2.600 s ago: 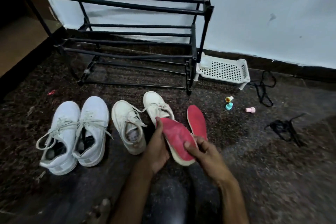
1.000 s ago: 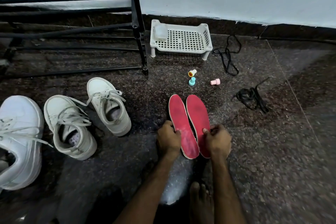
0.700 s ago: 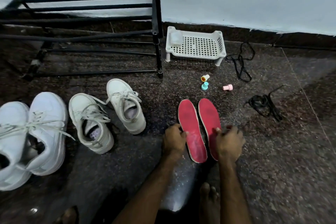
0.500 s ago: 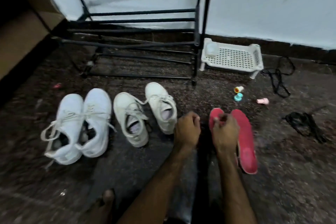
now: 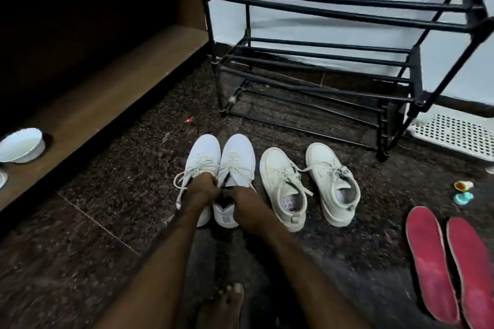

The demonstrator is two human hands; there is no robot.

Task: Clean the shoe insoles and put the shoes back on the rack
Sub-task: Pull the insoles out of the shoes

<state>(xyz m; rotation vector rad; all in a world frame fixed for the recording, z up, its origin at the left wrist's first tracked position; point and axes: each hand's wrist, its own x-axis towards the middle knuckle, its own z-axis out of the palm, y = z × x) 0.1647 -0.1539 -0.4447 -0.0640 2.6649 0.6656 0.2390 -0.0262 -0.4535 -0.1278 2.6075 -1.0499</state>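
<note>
A white pair of sneakers stands on the dark floor in the middle of the head view. My left hand [image 5: 199, 189] lies over the left white shoe [image 5: 201, 157], fingers curled at the tongue of the right white shoe [image 5: 236, 160]. My right hand [image 5: 247, 207] grips that shoe's collar on its right side. The dark opening shows between my hands. A cream pair of sneakers [image 5: 283, 187] [image 5: 332, 181] stands just to the right, untouched. Two red insoles [image 5: 427, 262] [image 5: 473, 275] lie flat side by side at the far right.
The black bar shoe rack [image 5: 347, 48] stands against the wall behind the shoes. A white perforated basket [image 5: 454, 136] sits to its right, with small coloured caps [image 5: 463, 191] in front. A wooden shelf with a white bowl [image 5: 21, 144] runs along the left. My bare foot [image 5: 227, 299] is below.
I laid the second red insole beside the first and let go of both. Both hands moved left across the cream pair to the white pair and took hold there.
</note>
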